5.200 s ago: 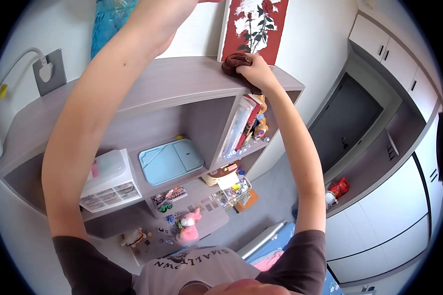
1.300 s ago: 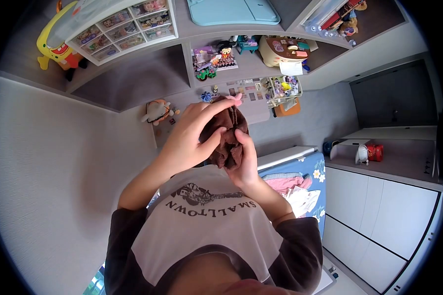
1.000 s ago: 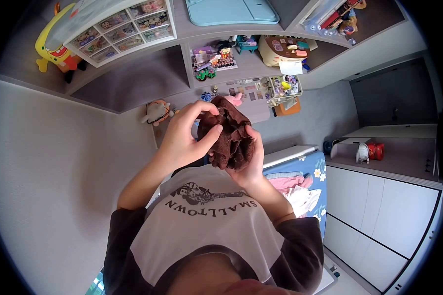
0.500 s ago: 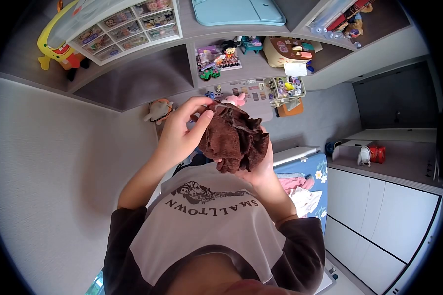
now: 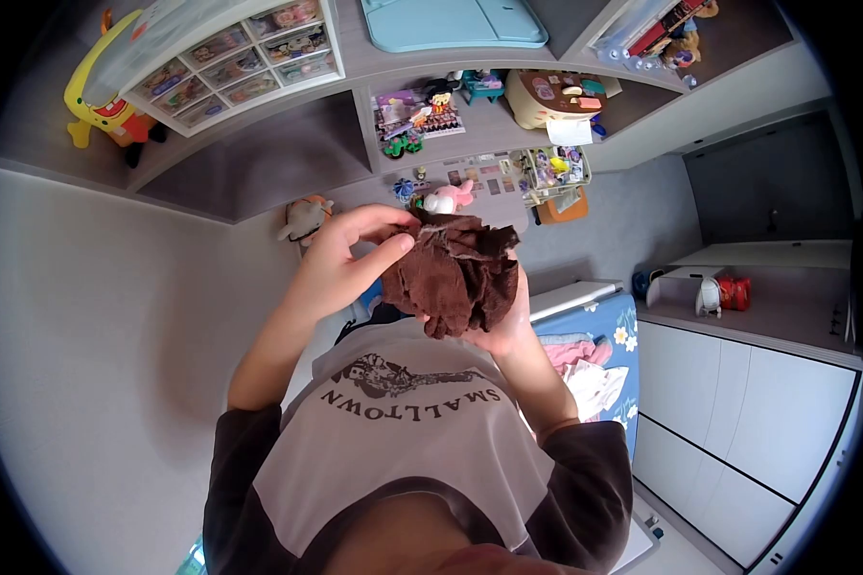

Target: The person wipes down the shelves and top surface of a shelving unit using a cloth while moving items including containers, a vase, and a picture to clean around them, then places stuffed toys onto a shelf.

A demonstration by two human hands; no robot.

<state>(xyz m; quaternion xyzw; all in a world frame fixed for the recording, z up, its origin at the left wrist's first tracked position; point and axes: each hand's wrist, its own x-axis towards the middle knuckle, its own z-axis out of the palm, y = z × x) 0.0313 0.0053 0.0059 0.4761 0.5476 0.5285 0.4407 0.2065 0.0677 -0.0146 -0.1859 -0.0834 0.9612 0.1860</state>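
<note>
A crumpled dark brown cloth (image 5: pixel 451 278) is held up in front of my chest, its folds bunched and its upper edge loose. My left hand (image 5: pixel 340 264) pinches the cloth's upper left edge between thumb and fingers. From the right and below, my right hand (image 5: pixel 508 321) grips the cloth, with most of its fingers hidden behind the fabric. Just beyond the cloth's upper edge, a pink and white plush toy (image 5: pixel 446 198) lies on the desk (image 5: pixel 494 213).
Ahead is a shelf unit (image 5: pixel 355 72) with a white drawer box (image 5: pixel 230 72), a blue tray (image 5: pixel 451 24) and a yellow toy (image 5: pixel 101 101). A bed (image 5: pixel 594 326) with clothes is at my right. White cabinets (image 5: pixel 719 412) stand farther right.
The cloth was on the shelf top in my right hand; both hands now hold it near my chest. Lately it has spread wider, and my left hand has shifted slightly down with its edge.
</note>
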